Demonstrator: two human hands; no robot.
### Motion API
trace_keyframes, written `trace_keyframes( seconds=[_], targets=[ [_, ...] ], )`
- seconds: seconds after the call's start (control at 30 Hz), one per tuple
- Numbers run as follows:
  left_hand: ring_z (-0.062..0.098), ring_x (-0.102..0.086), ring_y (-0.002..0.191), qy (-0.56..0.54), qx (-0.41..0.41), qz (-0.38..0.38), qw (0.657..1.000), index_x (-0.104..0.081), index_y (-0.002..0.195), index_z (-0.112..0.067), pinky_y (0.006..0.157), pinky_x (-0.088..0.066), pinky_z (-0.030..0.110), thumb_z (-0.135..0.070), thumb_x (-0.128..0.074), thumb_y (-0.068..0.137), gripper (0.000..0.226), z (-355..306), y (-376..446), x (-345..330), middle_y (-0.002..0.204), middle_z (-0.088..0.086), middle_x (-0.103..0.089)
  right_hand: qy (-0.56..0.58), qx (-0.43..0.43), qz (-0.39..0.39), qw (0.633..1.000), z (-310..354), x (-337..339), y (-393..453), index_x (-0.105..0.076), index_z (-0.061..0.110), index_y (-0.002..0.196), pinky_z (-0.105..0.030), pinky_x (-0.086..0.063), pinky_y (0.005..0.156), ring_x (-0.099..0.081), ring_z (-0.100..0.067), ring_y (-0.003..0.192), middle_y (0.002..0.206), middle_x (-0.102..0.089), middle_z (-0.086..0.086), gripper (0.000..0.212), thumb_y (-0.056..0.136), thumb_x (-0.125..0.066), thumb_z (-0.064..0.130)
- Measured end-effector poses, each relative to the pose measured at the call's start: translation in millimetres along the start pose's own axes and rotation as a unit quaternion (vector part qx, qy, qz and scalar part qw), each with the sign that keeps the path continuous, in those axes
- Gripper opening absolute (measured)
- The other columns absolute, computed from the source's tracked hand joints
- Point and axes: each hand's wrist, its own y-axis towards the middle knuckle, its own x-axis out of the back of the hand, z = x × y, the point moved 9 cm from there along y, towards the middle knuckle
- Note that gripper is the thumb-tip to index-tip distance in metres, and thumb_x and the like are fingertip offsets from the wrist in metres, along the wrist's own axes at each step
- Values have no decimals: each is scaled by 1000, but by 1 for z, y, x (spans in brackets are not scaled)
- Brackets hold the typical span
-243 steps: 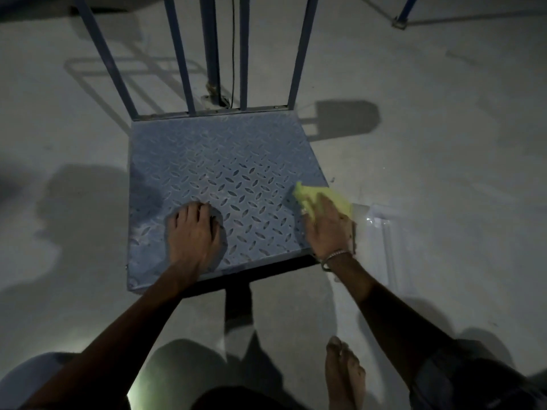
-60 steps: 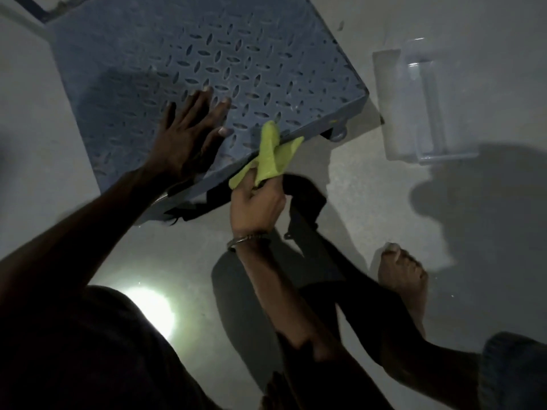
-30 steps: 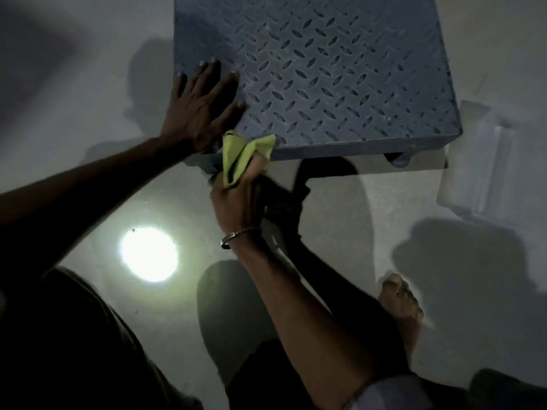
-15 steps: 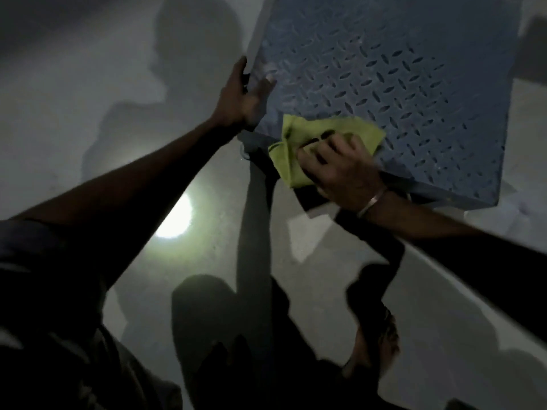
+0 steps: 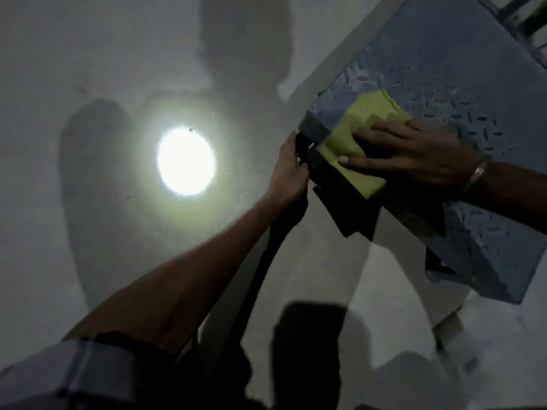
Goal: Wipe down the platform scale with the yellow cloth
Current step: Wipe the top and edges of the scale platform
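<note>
A dim, tilted view from a head-worn camera looks down at a pale concrete floor [image 5: 88, 69]. A blue platform scale [image 5: 444, 69] fills the upper right, its metal deck embossed with a raised diamond tread pattern. Near the scale's front left corner, a yellow cloth [image 5: 352, 134] lies rumpled and folded over the deck's edge, part on the patterned top and part draped down the dark side.

The right hand [image 5: 414, 155] rests flat on the cloth, palm down, fingers spread and extended — pressing it against the scale rather than gripping it. A thin metal bangle [image 5: 476, 176] circles that wrist. The cloth sits under and just ahead of these fingertips.

The left hand [image 5: 288, 170] reaches up from the lower left, its bare forearm crossing the frame. Its fingers curl around the dark lower edge at the scale's corner, just beside the cloth; the fingertips are hidden in shadow, so how firmly it holds cannot be told.

A bright round glare [image 5: 186, 161] shines on the floor left of the hands, with soft shadows around it. The picture is blurred.
</note>
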Motion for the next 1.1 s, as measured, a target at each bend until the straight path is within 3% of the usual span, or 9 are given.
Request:
trace_keyframes(
  seconds=[0.17, 0.27, 0.4, 0.5, 0.7, 0.8, 0.93, 1.03, 1.1],
  targets=[
    [28, -23, 155, 238, -29, 13, 971, -20, 165, -8, 126, -25, 41, -26, -41, 81, 88, 15, -21, 2, 168, 14, -31, 36, -14, 10, 999, -19, 0, 86, -58, 20, 141, -54, -47, 86, -45, -49, 136, 156, -40, -26, 48, 96, -43, 24],
    [27, -24, 157, 239, -24, 11, 971, -20, 166, -9, 129, -26, 42, -25, -56, 72, 102, 22, -16, 3, 172, 12, -27, 37, 31, 43, 998, -21, 2, 98, -62, 19, 139, -55, -47, 91, -45, -48, 138, 156, -41, -26, 51, 93, -41, 26],
    [22, -16, 161, 224, -8, 44, 974, -17, 167, -9, 128, -11, 26, -5, -63, 71, 106, 27, -17, 5, 175, 9, -17, 54, 137, 35, 989, -13, 6, 57, -59, 14, 144, -63, -42, 107, -30, -50, 149, 162, -30, -28, 48, 103, -39, 30],
    [22, -16, 161, 250, -22, 39, 967, -14, 168, -10, 130, -17, 34, -11, -64, 70, 110, 24, -19, 7, 176, 8, -16, 19, 189, 51, 980, -19, 7, 61, -53, 19, 149, -61, -41, 108, -29, -47, 150, 164, -26, -24, 48, 104, -36, 26],
    [29, -32, 154, 240, -14, 26, 970, -42, 154, -1, 121, -39, 47, -28, -63, 69, 92, 15, -19, 10, 170, 10, -31, 145, 19, 102, 984, -53, 7, 105, -47, 33, 152, -49, -37, 110, -45, -39, 141, 157, -43, -17, 55, 99, -44, 49],
    [30, -35, 152, 222, -3, 39, 974, -31, 162, -8, 122, -38, 45, -26, -66, 76, 94, 18, -16, 8, 169, 11, -34, 269, -84, 86, 956, -64, 5, 87, -52, 29, 149, -32, -29, 117, -38, -25, 147, 162, -39, -11, 56, 94, -60, 26],
    [30, -45, 145, 156, -7, -17, 988, -35, 160, -11, 120, -37, 41, -18, -56, 91, 72, 3, -14, 10, 157, 13, -48, 318, -250, 29, 914, -120, 0, 47, -57, 27, 142, -48, -44, 112, -52, -36, 137, 151, -52, -16, 58, 84, -53, 21],
    [28, -61, 126, 113, -19, -120, 986, -57, 144, -11, 107, -47, 37, -20, -45, 95, 51, -29, -19, 22, 138, 11, -66, 296, -278, 39, 913, -140, -11, 38, -55, 27, 139, -55, -46, 110, -55, -45, 133, 145, -57, -23, 56, 87, -65, 10],
    [24, -69, 108, 36, 26, -162, 986, -68, 128, -22, 96, -56, 42, -29, -41, 96, 43, -29, -21, 29, 119, 2, -74, 309, -222, 36, 924, -122, -6, 60, -60, 12, 140, -44, -38, 118, -48, -36, 139, 147, -54, -16, 59, 83, -47, 8]
  ],
)
